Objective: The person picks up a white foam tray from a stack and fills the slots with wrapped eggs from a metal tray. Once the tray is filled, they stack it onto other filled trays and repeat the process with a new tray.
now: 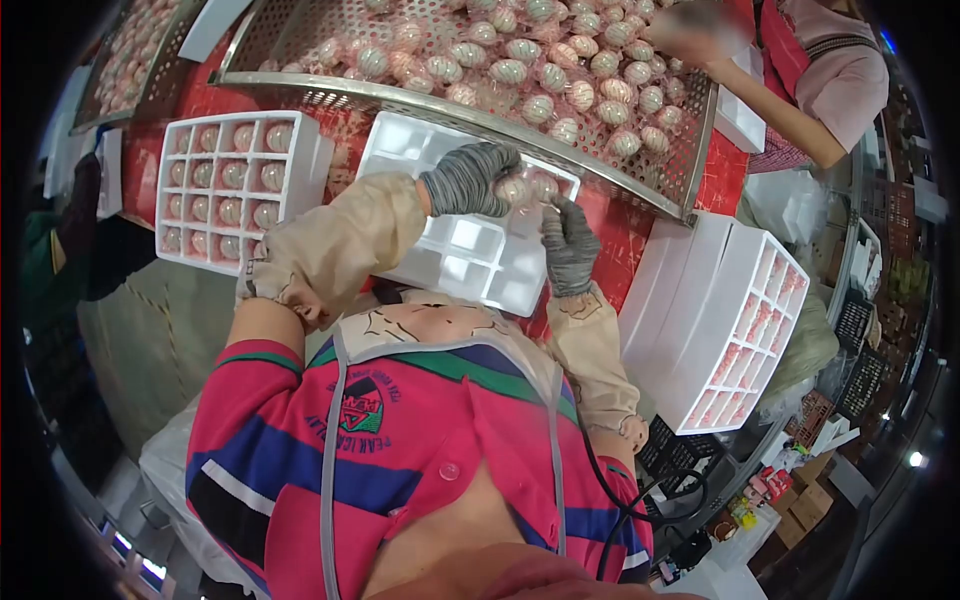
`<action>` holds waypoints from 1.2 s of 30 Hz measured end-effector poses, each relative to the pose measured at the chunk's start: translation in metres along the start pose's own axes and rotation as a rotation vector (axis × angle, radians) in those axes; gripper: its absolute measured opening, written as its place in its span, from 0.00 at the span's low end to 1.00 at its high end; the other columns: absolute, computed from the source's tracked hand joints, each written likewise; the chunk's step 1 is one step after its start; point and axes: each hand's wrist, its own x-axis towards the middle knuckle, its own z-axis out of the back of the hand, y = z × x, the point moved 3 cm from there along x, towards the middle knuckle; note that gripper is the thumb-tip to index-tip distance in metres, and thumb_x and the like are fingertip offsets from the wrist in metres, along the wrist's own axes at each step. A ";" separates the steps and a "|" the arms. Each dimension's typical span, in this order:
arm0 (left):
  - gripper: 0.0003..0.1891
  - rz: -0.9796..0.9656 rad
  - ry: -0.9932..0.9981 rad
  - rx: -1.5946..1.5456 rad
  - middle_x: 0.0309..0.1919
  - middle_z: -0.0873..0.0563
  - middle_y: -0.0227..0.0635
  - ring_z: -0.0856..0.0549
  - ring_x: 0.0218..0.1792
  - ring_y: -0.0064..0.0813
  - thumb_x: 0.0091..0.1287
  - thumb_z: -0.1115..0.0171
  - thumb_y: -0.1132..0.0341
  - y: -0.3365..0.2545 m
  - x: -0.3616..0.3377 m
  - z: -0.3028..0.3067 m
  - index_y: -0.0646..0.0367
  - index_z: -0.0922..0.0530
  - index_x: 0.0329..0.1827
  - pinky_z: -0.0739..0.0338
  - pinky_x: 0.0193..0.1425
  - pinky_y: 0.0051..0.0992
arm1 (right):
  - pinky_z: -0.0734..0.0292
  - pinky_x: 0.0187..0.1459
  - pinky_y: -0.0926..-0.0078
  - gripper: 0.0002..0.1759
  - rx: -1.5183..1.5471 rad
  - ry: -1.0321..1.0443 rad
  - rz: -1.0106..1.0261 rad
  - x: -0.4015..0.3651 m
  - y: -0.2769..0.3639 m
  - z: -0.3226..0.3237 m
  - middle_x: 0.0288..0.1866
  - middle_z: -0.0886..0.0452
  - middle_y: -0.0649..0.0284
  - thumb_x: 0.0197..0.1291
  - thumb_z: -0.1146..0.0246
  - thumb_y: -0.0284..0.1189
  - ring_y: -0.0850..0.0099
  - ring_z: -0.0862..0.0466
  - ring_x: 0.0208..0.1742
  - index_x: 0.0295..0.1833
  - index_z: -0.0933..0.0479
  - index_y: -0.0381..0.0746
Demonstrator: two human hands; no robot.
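Observation:
A white foam tray (450,255) with square compartments lies in front of me on the red table. Over its far right part, my left hand (470,180) in a grey knit glove is closed on a plastic-wrapped egg (513,190). Just to the right, my right hand (571,246), gloved the same way, has its fingertips closed on a second wrapped egg (544,188). The eggs look pale and striped in clear wrap. Most compartments I can see in this tray hold no egg; those under my left hand and sleeve are hidden.
A perforated metal bin (450,108) heaped with wrapped eggs stands beyond the tray. A filled foam tray (225,190) is at left. Stacked foam boxes (690,320) with filled compartments stand at right. A co-worker (820,80) reaches into the bin. A cable hangs by my right arm.

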 end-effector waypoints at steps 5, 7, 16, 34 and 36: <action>0.22 -0.036 -0.128 0.237 0.40 0.21 0.45 0.21 0.44 0.49 0.47 0.30 0.66 0.021 -0.012 -0.003 0.59 0.25 0.46 0.24 0.49 0.40 | 0.24 0.48 0.59 0.26 -0.495 0.366 0.166 0.042 0.028 -0.022 0.49 0.21 0.50 0.58 0.37 0.43 0.54 0.20 0.49 0.57 0.28 0.39; 0.22 -0.035 -0.180 0.240 0.47 0.22 0.46 0.22 0.49 0.47 0.49 0.30 0.68 0.024 -0.015 0.002 0.58 0.23 0.49 0.24 0.52 0.39 | 0.24 0.47 0.59 0.23 -0.525 0.406 0.181 0.049 0.018 -0.033 0.45 0.20 0.51 0.58 0.36 0.41 0.54 0.20 0.47 0.53 0.26 0.39; 0.16 0.205 -0.047 0.554 0.40 0.17 0.37 0.19 0.45 0.42 0.56 0.35 0.60 0.041 -0.008 -0.003 0.49 0.18 0.48 0.23 0.45 0.38 | 0.37 0.64 0.49 0.30 -1.003 0.432 0.428 0.070 0.024 -0.056 0.62 0.28 0.48 0.64 0.46 0.38 0.55 0.28 0.63 0.69 0.38 0.39; 0.18 -0.066 0.227 0.909 0.42 0.15 0.39 0.17 0.43 0.43 0.55 0.35 0.63 0.073 0.102 0.076 0.46 0.20 0.50 0.24 0.48 0.38 | 0.40 0.65 0.53 0.25 -0.901 0.453 -0.117 0.079 -0.004 -0.074 0.57 0.23 0.54 0.65 0.52 0.51 0.55 0.26 0.60 0.62 0.28 0.50; 0.23 0.279 0.679 1.025 0.47 0.17 0.43 0.17 0.49 0.45 0.54 0.33 0.66 0.106 0.120 0.074 0.47 0.22 0.56 0.24 0.54 0.38 | 0.45 0.66 0.48 0.27 -0.649 0.277 -0.087 0.061 -0.033 -0.076 0.58 0.22 0.56 0.65 0.53 0.55 0.53 0.26 0.61 0.63 0.30 0.54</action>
